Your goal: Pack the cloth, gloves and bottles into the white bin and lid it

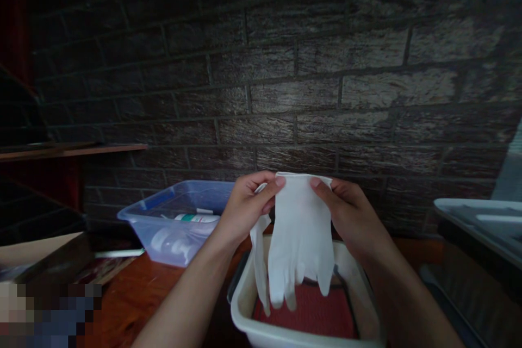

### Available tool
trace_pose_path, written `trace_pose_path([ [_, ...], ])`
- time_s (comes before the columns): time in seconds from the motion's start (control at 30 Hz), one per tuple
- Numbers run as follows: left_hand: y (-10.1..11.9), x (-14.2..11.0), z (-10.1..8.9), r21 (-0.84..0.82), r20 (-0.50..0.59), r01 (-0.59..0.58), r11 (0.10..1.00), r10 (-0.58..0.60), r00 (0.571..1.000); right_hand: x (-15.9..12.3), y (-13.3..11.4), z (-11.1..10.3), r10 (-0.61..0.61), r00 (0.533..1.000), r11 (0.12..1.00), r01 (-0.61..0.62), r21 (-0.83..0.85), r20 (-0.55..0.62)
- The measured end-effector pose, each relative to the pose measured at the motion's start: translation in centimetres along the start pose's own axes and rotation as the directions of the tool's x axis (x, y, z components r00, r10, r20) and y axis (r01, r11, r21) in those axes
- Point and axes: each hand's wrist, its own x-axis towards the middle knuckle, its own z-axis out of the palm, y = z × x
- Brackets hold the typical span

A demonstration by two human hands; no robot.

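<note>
At the near edge, 2 bare forearms (187, 296) reaching in from below. Beneath the hands, a cream tub (302, 335) with a red, dark-edged item (314, 318) inside, too dim to identify for sure. Above the tub, a white glove (302, 228) hanging cuff-up between the left hand (244, 204) and the right hand (349, 204). Fingers of both hands pinching the cuff near its 2 corners, thumbs in front, probably to keep that edge taut and the glove flat. Also hanging from the left hand, a 2nd glove (258, 266), narrow and almost edge-on, likely tucked there to leave the thumb free for the cuff.

To the left, an open box (65, 253). Farther along, on the reddish wooden counter (126, 288), a translucent blue bin (141, 236) containing a white bottle (198, 218), close to the wall, perhaps for space in front. At right, a pale-lidded container (477, 205). Beyond, a wooden shelf (73, 150) at left; farthest, a dark brick wall (318, 92).
</note>
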Motion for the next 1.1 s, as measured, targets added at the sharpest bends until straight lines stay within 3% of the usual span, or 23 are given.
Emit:
trace_pose_path([
  [0.17, 0.0, 0.2, 0.2, 0.005, -0.024, -0.009, 1.000, 0.010, 1.000, 0.1, 0.0, 0.0, -0.004, 0.995, 1.000, 0.002, -0.014, -0.101],
  [0.53, -0.2, 0.4, 0.6, -0.032, -0.035, -0.036, 0.999, 0.035, 0.999, 0.3, 0.0, -0.3, -0.074, 0.984, 0.995, 0.061, -0.085, -0.160],
  [0.7, -0.2, 0.6, 0.4, -0.091, -0.029, -0.073, 0.993, 0.071, 0.997, 0.5, 0.4, -0.8, -0.150, 0.954, 0.983, 0.117, -0.139, -0.259],
  [0.93, 0.1, 0.7, 0.0, -0.350, -0.013, -0.029, 0.936, 0.026, 1.000, 0.8, 0.5, -1.4, -0.229, 0.906, 0.971, 0.188, -0.149, -0.356],
  [1.1, 0.3, 0.7, -0.3, -0.459, -0.025, -0.054, 0.887, 0.048, 0.999, 0.6, 0.5, -1.4, -0.143, 0.903, 0.988, 0.110, -0.104, -0.405],
])
